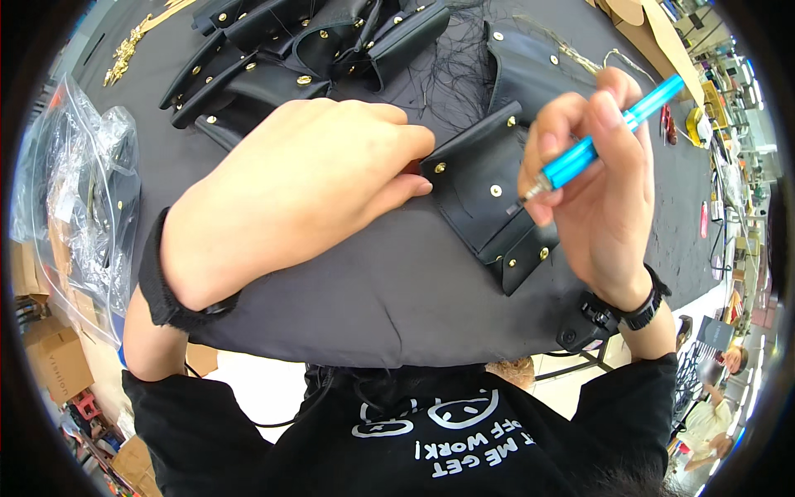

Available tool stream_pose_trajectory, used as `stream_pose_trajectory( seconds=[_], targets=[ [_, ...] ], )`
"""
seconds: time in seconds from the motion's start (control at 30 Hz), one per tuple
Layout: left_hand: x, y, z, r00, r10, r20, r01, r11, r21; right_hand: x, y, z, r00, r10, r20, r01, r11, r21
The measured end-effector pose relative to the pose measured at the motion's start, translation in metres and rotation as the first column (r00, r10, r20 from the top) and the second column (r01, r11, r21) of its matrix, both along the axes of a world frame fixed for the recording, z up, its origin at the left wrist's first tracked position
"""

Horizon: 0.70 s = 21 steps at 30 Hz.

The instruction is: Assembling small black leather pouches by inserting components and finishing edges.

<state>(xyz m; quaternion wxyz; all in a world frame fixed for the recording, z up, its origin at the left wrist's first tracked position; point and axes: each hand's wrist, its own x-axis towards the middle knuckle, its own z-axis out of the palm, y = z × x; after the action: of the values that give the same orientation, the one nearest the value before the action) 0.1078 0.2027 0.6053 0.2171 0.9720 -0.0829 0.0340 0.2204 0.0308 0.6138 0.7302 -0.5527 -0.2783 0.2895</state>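
My left hand [310, 166] comes in from the left, its thumb and fingers closed on the left edge of a black leather pouch [472, 186] with brass snap studs. In my right hand [609, 195] is a blue pen-shaped tool [571, 163] with a narrow metal tip, gripped between thumb and fingers. Its tip points down and left, just over the pouch's right part; whether it touches the leather I cannot tell. My right fingers hide part of the pouch's right side. Behind it lies another black leather piece [538, 79] with silvery studs.
A heap of similar black studded leather pieces [265, 83] lies at the far left, with loose black threads [439, 70] beside it. Brass-coloured fittings [126, 56] sit beyond. A clear plastic bag [79, 199] is at the left edge, cardboard [650, 37] at the far right.
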Motion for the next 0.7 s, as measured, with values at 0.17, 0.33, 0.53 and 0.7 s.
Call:
stream_pose_trajectory(
  seconds=[0.17, 0.33, 0.53, 0.7],
  targets=[
    [-0.004, 0.000, 0.000, 0.996, 0.089, -0.012, -0.090, 0.996, -0.023, 0.015, 0.016, -0.010, 0.984, 0.171, -0.059, -0.165, 0.982, 0.087],
    [0.001, 0.007, 0.001, 0.980, 0.153, -0.126, -0.157, 0.988, -0.016, 0.026, 0.028, -0.032, 0.988, 0.152, -0.032, -0.152, 0.988, 0.020],
    [-0.001, 0.011, -0.011, 0.972, 0.235, -0.015, -0.235, 0.972, -0.021, 0.027, 0.033, -0.042, 0.989, 0.147, 0.020, -0.146, 0.989, -0.022],
    [0.004, 0.008, -0.013, 0.962, 0.270, -0.031, -0.272, 0.960, -0.070, 0.028, 0.033, -0.044, 0.971, 0.162, 0.177, -0.146, 0.984, -0.100]
  ],
)
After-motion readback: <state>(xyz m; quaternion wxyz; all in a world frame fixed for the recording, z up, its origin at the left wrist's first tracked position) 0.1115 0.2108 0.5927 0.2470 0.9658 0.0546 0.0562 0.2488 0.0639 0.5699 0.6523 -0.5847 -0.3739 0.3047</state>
